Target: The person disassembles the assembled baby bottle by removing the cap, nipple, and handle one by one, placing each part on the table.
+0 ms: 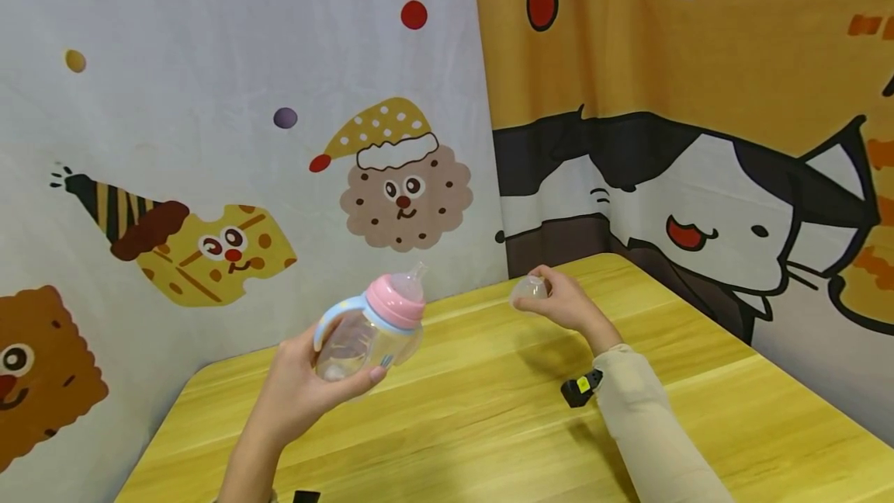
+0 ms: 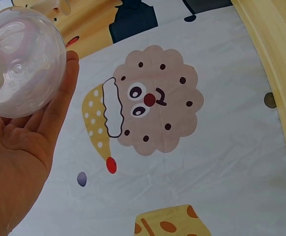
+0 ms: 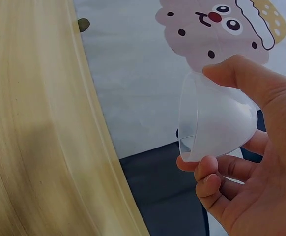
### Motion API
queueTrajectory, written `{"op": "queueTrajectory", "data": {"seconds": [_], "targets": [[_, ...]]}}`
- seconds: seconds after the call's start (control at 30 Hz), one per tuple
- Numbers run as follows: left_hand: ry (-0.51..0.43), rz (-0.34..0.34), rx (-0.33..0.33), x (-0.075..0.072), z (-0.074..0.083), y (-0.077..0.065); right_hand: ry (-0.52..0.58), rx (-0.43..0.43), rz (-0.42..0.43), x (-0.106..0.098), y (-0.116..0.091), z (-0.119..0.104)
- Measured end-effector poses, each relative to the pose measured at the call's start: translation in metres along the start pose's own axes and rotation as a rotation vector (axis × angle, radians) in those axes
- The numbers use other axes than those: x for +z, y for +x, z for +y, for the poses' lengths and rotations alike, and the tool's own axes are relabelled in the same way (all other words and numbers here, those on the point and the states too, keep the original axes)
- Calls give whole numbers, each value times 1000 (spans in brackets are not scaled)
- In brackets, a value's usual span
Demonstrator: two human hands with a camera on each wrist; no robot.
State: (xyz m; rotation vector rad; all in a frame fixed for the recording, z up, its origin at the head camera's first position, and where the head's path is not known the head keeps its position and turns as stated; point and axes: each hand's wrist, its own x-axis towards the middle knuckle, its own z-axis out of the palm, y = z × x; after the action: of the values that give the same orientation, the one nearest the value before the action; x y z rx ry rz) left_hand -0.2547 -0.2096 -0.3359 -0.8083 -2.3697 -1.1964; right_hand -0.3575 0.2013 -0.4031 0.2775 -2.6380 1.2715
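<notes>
My left hand (image 1: 300, 379) grips a clear baby bottle (image 1: 356, 344) around its body, above the table's left half. The bottle tilts to the right, with a pink collar, a pale blue handle and an uncovered clear teat at its top. From the left wrist view, the round transparent base of the bottle (image 2: 22, 64) faces the camera, against the palm. Off to the right, my right hand (image 1: 566, 303) holds a translucent dome-shaped cap (image 3: 216, 118) between thumb and fingers, its wide rim turned away from the palm. Bottle and cap are well apart.
Below both hands lies a wooden table (image 1: 447, 425). A black wrist device with a yellow mark (image 1: 581, 388) sits at the right sleeve. Behind the table hang a white cartoon-printed curtain (image 1: 209, 99) and an orange one with a cat (image 1: 698, 84).
</notes>
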Motion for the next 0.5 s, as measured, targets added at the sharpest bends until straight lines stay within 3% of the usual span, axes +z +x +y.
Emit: {"op": "queueTrajectory", "data": {"seconds": [0.5], "targets": [[-12,-2,-1,0,2,0,3,22,-8,2,0,2]]}}
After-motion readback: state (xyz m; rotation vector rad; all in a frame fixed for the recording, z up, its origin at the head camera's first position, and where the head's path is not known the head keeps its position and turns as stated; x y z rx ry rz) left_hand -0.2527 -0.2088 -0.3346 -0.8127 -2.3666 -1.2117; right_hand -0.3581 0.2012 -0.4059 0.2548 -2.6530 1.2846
